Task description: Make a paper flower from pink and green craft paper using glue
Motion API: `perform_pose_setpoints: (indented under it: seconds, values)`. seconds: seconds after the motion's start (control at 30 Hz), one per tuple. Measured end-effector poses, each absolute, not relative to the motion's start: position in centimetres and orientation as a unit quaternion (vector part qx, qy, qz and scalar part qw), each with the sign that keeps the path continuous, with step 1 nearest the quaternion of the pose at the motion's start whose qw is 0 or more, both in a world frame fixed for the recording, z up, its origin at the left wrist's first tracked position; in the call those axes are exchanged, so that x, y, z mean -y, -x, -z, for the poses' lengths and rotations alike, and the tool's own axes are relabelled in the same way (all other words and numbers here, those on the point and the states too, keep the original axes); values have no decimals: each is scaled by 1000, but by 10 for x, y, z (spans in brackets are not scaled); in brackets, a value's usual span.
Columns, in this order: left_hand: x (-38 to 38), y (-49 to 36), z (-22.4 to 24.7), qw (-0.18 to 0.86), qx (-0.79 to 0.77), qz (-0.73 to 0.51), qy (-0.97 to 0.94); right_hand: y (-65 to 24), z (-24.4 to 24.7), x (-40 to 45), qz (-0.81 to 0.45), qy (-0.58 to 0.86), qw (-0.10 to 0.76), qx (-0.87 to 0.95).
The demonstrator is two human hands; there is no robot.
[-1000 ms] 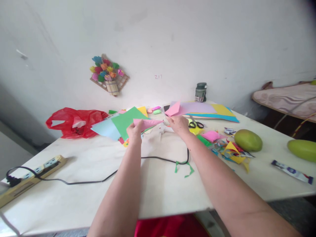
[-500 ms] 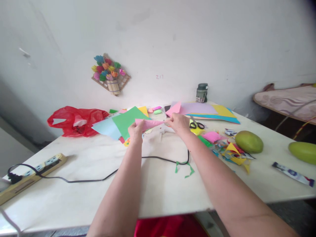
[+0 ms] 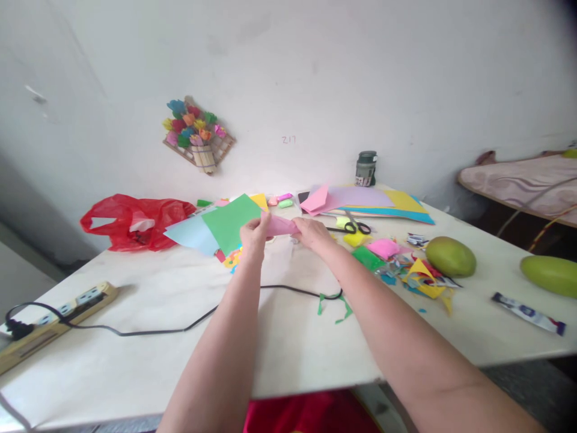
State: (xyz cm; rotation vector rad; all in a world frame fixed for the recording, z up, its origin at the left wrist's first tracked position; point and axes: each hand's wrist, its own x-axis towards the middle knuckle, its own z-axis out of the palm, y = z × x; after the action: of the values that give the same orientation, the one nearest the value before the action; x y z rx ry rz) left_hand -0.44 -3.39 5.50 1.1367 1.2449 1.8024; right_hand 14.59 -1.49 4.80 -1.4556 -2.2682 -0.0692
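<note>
A piece of pink paper (image 3: 280, 226) stretches between my two hands above the middle of the table. My left hand (image 3: 255, 233) pinches its left end, and my right hand (image 3: 313, 233) grips the right end, fingers closed. Behind my left hand lie a green sheet (image 3: 232, 221) and a light blue sheet (image 3: 192, 236). A folded pink paper (image 3: 315, 200) rests beyond my right hand, on a lilac sheet (image 3: 363, 196). Black-handled scissors (image 3: 356, 227) lie to the right of that hand. Under the held paper, whitish things on the table are partly hidden.
A black cord (image 3: 157, 332) runs across the table from a power strip (image 3: 67, 322). At the left is a red plastic bag (image 3: 135, 225). Paper scraps (image 3: 426, 279), a green mango-like fruit (image 3: 451, 257) and a tube (image 3: 527, 314) lie right. A bottle (image 3: 365, 168) stands at the back.
My hands have come slightly closer together, and the pink paper between them now looks shorter and broader. The whole view has shifted a little.
</note>
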Motion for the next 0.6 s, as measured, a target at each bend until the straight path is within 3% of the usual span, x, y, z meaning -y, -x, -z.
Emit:
perform_pose_setpoints:
  seconds: [0.13,0.27,0.4,0.6]
  values:
    - [32,10,-60,238,-433,-789,-366,-151,-43,6,-103,518,331,782]
    - [28,6,-54,337,-352,-760,-430,-149,-36,2,-346,413,427,726]
    - [30,-5,-48,392,-277,-709,-517,-146,-34,9,-459,342,433,696]
    - [41,-13,-54,395,-307,-701,-508,-145,-34,12,-453,341,400,720]
